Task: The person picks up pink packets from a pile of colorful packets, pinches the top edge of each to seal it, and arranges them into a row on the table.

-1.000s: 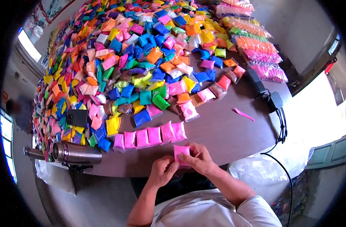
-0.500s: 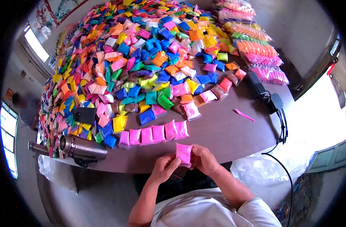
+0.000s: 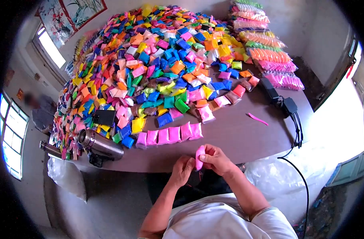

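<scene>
Pink packet: the held pink packet [image 3: 200,158] is found at lower centre of the frame, between the two hands, seen against the near edge of the table [image 3: 245,139].
Right-hand grip: the packet's right side is pinched between thumb and fingers of the right hand [image 3: 218,160].
Left-hand grip: fingers of the left hand [image 3: 183,170] are curled and brought up to the packet's left side; whether it is pinched there cannot be told.
Step in hand: judged to be manipulation of one packet; whether it is being squeezed or turned cannot be determined.
Next move: the right-hand pinch is judged to need securing, with light pressure so the film is not strained.
Long axis: near vertical in the frame, upper end leaned slightly right.
Facing: a narrow profile is presented; whether turned edge-on or bent is not resolved.
Packet row: six pink packets [image 3: 174,134] are lined up at centre, left of and above the hands.
</scene>
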`<state>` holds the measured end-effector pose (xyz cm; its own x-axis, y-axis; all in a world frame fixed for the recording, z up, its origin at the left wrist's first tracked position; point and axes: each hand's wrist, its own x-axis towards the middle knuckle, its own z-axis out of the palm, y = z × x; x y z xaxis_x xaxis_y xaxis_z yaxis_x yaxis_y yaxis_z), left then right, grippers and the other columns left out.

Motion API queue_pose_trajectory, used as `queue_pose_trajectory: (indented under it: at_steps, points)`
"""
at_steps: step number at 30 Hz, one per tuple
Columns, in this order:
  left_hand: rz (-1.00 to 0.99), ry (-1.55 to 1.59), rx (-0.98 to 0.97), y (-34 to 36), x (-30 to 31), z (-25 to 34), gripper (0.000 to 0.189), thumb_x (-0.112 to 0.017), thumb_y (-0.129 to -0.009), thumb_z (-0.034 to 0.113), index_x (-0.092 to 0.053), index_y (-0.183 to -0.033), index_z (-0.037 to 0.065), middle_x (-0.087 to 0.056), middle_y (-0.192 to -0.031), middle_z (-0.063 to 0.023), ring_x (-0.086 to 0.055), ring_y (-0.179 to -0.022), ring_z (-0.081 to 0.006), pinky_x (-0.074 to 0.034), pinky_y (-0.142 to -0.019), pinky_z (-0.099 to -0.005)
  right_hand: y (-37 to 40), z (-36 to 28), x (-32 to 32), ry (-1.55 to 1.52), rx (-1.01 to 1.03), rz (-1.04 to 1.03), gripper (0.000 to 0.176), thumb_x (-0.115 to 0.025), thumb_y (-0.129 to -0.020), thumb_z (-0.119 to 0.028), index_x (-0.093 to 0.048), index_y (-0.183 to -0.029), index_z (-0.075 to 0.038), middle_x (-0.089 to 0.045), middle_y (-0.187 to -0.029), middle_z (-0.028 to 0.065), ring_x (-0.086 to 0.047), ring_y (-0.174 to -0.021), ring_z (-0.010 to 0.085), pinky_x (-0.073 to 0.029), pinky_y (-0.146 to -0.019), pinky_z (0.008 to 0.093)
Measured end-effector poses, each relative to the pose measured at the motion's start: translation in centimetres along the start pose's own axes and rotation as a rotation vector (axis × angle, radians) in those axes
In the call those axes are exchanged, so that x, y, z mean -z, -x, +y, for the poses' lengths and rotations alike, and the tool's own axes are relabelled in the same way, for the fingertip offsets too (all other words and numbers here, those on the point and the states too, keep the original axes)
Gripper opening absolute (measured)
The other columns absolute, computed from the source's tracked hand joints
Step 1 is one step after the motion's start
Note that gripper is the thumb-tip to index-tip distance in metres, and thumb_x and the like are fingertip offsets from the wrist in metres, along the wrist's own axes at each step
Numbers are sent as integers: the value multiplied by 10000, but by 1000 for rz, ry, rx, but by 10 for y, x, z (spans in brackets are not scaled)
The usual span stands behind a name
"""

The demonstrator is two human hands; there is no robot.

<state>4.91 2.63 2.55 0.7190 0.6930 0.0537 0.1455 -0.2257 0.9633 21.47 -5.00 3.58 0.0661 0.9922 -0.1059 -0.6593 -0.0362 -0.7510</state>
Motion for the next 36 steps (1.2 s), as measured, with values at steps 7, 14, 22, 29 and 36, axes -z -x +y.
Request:
queue_pose_trajectory:
  at_steps: [7,14,22,29,36]
  points:
    - [30,128,2,0,-1,-5,386,-509,-938,371,-577,-824,9,-557,-835,-60,-524,-836,-183,-417,-777,-323,9,2,-6,207,111,296,259,-725,-810,-198,-532,-922,-66,-546,-658,-5,-446,-455,61,-319,-389,193]
    - [-6,-234,-115,-1,-1,6,301,-580,-875,307,-613,-854,8,-595,-854,-160,-555,-837,-302,-438,-772,-373,4,1,-18,200,120,369,209,-663,-867,-210,-560,-947,-47,-538,-648,-5,-450,-456,57,-330,-394,204]
    - [-45,-203,-61,0,1,10,350,-550,-900,342,-608,-859,-1,-593,-840,-160,-559,-834,-305,-438,-766,-374,7,8,-8,242,141,291,181,-647,-881,-208,-586,-872,-38,-526,-629,-16,-438,-454,57,-322,-400,203]
    - [42,-119,-73,3,-2,7,412,-495,-933,386,-599,-887,-10,-577,-806,-154,-552,-763,-267,-430,-703,-357,13,9,-14,276,152,320,191,-646,-880,-219,-594,-895,-36,-531,-639,-14,-459,-477,59,-352,-424,199]
    - [35,-113,-45,5,1,10,404,-489,-941,374,-594,-887,-12,-565,-767,-151,-529,-713,-247,-417,-653,-353,9,9,-7,293,71,218,214,-653,-863,-171,-611,-1017,-27,-564,-687,-21,-499,-541,58,-402,-476,201]
